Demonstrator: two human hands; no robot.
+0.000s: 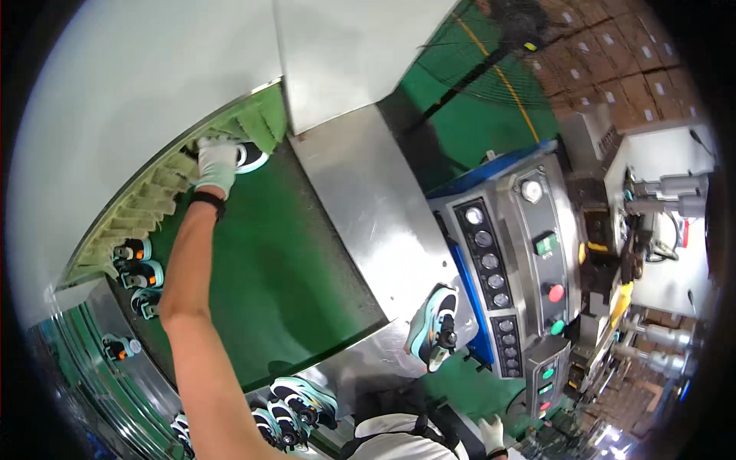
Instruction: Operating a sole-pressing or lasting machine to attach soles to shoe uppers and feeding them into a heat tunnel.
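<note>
My left arm reaches far forward over a green conveyor belt (261, 284). At the green strip curtain (257, 119), my white-gloved left hand (218, 162) is closed on a black and white sneaker (251, 158); part of the shoe is hidden by the hand and strips. My right hand (491, 434), also in a white glove, is low at my right side with its fingers apart and nothing visible in it. A mint, black and white sneaker (435, 328) rests on the metal ledge (368, 207) to the right.
Several sneakers (139, 274) stand along the belt's left edge, and others (305, 400) are near me at its front. A control panel (529, 253) with knobs and buttons stands right. Beyond are a fan (491, 57), stacked cartons (629, 84) and a machine (659, 207).
</note>
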